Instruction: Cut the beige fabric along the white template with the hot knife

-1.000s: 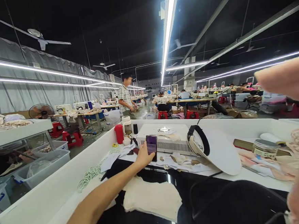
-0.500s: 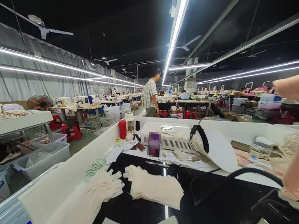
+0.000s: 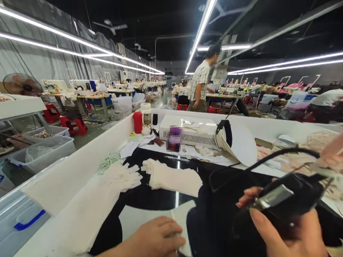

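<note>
the left hand [image 3: 156, 243] lies flat, fingers together, pressing a pale fabric piece [image 3: 182, 221] onto the black surface [image 3: 152, 196] at the near edge. just right of it, the right hand [image 3: 287, 234] is curled around a black corded tool [image 3: 288, 196], thumb along its metal plate. folded cream cloths [image 3: 171, 177] lie farther back.
</note>
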### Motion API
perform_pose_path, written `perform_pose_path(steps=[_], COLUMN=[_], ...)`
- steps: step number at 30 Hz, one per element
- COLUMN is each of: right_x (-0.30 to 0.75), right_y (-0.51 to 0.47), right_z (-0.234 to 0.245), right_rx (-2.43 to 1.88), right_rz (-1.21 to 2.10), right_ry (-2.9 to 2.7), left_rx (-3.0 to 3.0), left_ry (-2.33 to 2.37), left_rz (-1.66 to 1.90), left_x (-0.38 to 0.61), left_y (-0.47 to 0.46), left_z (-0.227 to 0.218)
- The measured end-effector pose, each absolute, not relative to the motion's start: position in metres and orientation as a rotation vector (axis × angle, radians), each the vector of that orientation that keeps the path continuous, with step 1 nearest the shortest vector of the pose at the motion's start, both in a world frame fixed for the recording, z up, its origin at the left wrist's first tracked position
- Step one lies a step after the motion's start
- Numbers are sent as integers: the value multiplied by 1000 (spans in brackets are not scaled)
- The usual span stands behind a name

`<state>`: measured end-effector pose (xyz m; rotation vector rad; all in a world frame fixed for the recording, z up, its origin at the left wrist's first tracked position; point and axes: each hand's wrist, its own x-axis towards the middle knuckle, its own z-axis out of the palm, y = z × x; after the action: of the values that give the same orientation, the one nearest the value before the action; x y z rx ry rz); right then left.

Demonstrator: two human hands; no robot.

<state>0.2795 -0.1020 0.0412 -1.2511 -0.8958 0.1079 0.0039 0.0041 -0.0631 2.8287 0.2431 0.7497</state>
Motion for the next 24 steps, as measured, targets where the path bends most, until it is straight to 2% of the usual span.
perform_pose_path(steps=[6,15,24], right_x=[239,210,197], right_y=[-93,-97,-99], right_z=[66,62,57], right_rx=[-1027,-835,-801], right_rz=[255,380,435], right_ry=[-869,-974,-955], left_rx=[2786,2843,3036], left_ry=[230,175,72], left_rz=[603,686,617], left_x=[-7,-9,16], left_y=[0,-4,-12], left_z=[-25,-16,-10])
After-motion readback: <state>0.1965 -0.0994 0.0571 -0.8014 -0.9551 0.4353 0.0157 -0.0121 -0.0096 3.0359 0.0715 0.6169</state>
